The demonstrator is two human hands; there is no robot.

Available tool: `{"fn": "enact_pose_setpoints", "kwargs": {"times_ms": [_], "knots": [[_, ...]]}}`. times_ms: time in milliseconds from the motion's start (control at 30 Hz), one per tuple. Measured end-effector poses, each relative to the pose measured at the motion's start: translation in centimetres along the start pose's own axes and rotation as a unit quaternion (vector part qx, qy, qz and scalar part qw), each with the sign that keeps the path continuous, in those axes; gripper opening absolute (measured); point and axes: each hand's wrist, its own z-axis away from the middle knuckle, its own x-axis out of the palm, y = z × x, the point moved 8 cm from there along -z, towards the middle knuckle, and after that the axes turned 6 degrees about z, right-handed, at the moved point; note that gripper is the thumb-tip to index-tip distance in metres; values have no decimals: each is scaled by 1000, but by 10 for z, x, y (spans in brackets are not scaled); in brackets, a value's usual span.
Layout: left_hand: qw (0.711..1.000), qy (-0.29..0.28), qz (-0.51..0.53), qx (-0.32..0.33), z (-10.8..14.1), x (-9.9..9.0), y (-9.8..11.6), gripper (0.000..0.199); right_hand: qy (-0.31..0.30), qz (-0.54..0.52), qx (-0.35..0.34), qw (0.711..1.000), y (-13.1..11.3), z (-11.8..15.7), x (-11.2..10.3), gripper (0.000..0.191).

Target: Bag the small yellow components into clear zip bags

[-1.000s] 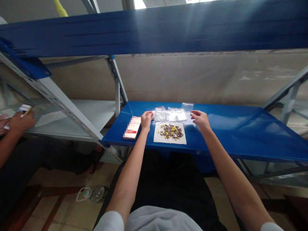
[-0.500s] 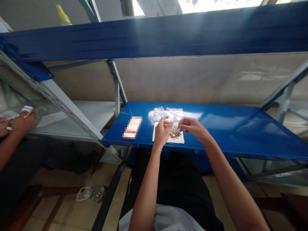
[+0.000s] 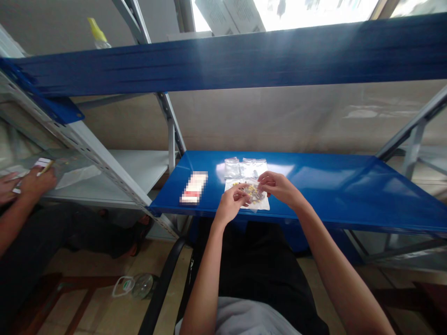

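My left hand and my right hand meet over a pile of yellow and brown capsules. Each hand's fingertips pinch an edge of a transparent plastic bag, which covers the pile. Beneath lies a white cloth, mostly hidden by the bag and my fingers. Behind my hands are two small transparent bags. A phone with a pixelated screen lies to the left of my left hand, not touching it.
The capsules rest on a blue metal shelf, with a blue beam above it. At left, a co-worker's hand holds a small pale item near a white shelf. A crumpled plastic bottle lies on the floor.
Both hands have moved inward from either side of the cloth and now hold the bag over the capsules. The view has tilted slightly upward.
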Motion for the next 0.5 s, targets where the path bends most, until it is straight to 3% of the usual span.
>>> {"fn": "enact_pose_setpoints", "kwargs": {"times_ms": [233, 367, 500], "knots": [[999, 26, 34, -27, 2, -17, 0, 48, -23, 29, 16, 999, 6, 2, 1, 28], [999, 40, 11, -25, 3, -28, 0, 47, -5, 67, 14, 998, 9, 1, 1, 30], [990, 115, -82, -2, 5, -46, 5, 35, 45, 103, 24, 993, 14, 0, -11, 31]]}}
